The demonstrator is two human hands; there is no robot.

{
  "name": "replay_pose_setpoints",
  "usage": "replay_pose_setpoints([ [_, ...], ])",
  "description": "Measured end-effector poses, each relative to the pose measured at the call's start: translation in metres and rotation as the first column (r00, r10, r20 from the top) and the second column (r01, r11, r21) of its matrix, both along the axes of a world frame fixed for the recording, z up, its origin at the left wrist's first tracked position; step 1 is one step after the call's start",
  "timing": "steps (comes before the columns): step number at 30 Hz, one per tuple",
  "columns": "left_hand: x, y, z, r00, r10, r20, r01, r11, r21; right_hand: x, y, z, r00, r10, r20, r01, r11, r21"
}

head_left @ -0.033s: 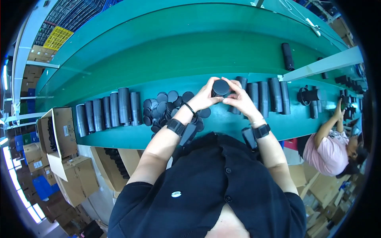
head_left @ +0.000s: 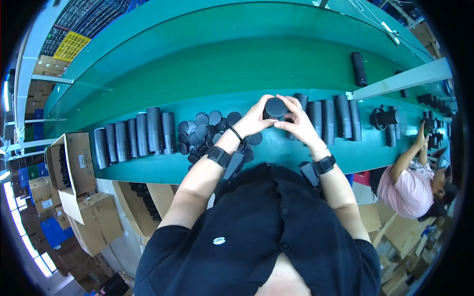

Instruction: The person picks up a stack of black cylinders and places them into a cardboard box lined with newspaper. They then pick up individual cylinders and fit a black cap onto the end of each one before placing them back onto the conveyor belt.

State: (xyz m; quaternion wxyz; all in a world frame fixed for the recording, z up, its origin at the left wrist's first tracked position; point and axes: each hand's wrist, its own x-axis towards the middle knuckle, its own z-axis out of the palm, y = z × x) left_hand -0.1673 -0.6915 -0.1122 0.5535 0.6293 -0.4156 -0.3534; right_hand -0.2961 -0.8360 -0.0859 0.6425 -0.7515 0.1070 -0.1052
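Above the bench's front part, both my hands are closed round a black cylinder whose flat round cap faces up. My left hand grips its left side, and my right hand has thumb and fingers on its right side. The cylinder's lower part is hidden. Left of my hands lies a loose pile of round black caps, partly behind my left forearm. Ribbed black cylinders lie side by side just right of my right hand. Another row of such cylinders lies farther left.
A green belt runs behind the green bench, with a lone cylinder on it at right. A pale metal bar crosses there. Open cardboard boxes stand at left. A co-worker works at the far right.
My hands keep their hold on the capped cylinder. The right hand's fingers and wrist have shifted slightly; the rest stays put.
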Motion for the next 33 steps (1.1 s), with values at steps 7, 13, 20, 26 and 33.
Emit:
replay_pose_setpoints([
  [7,-0.005,-0.002,-0.006,0.991,0.102,0.084,-0.098,0.994,-0.048,0.003,0.015,-0.014,0.99,-0.14,0.023,0.14,0.99,-0.002],
  [13,-0.005,-0.002,-0.009,0.988,0.098,0.115,-0.094,0.994,-0.047,0.004,0.013,-0.01,0.993,-0.112,-0.039,0.113,0.993,0.04],
  [20,0.006,-0.006,0.02,0.874,0.153,-0.461,-0.271,0.941,-0.202,-0.013,0.003,-0.012,0.995,0.079,-0.059,-0.062,0.968,0.241],
  [26,0.003,-0.053,-0.033,0.895,0.392,-0.211,-0.335,0.905,0.261,0.006,-0.109,0.0,0.921,-0.354,-0.163,0.326,0.929,-0.175],
  [33,-0.039,-0.111,-0.05,0.968,-0.014,0.25,-0.111,0.873,0.475,0.014,-0.266,-0.063,0.661,-0.624,-0.417,0.318,0.736,-0.597],
])
